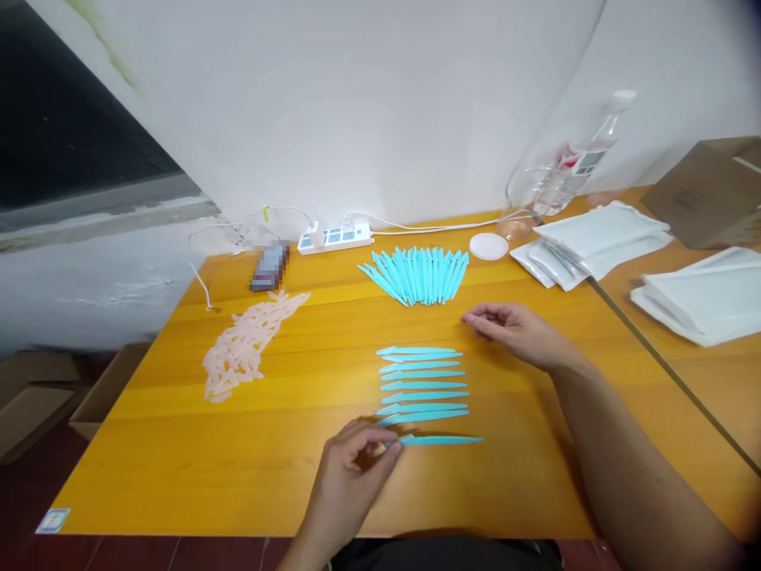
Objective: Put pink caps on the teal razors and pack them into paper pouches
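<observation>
My left hand (357,468), at the near side of the table, pinches the left end of a turquoise eyebrow razor (445,440) between thumb and fingers. That razor lies nearly level, its thin handle pointing right. Just beyond it, several matching razors (425,385) lie side by side in a column, handles to the right. My right hand (517,329) hovers right of the column's far end, fingers curled and thumb against the fingertips, with nothing visible in them. Farther back, a fanned pile of turquoise razors (425,276) rests on the table. A heap of pale pink pieces (243,345) lies to the left.
Along the wall are a phone (270,266), a white power strip (334,238) with cables, a round white lid (488,246) and a plastic bottle (586,162). White packets (600,238) and a cardboard box (701,190) occupy the right side. Another box (107,388) stands left, below the table.
</observation>
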Action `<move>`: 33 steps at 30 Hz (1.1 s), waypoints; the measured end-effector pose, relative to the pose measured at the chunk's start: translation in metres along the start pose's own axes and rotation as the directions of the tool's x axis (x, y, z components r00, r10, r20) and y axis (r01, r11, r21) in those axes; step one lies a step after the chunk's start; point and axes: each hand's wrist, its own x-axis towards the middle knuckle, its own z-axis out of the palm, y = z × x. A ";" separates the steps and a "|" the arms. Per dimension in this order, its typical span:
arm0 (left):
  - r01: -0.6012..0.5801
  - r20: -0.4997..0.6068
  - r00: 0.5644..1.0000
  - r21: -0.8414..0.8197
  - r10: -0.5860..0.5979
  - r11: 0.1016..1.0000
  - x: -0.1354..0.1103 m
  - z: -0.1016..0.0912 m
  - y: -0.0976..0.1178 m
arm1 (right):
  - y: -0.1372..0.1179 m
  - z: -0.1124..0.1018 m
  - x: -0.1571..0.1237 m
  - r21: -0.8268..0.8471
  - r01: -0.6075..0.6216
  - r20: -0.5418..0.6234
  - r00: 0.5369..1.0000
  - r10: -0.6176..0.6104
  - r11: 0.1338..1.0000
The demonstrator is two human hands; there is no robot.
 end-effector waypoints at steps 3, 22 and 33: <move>-0.117 -0.135 0.982 0.115 0.132 0.986 -0.004 0.002 -0.006 | 0.006 0.003 0.003 -0.008 -0.019 -0.060 0.998 0.019 1.000; -0.604 0.373 0.793 0.583 0.481 0.543 0.092 -0.033 -0.017 | 0.022 0.007 0.010 -0.157 -0.067 -0.121 0.992 0.048 0.985; -0.683 0.520 0.730 0.529 0.444 0.504 0.074 -0.037 -0.014 | 0.021 0.003 0.008 -0.189 -0.074 -0.138 0.989 0.048 0.979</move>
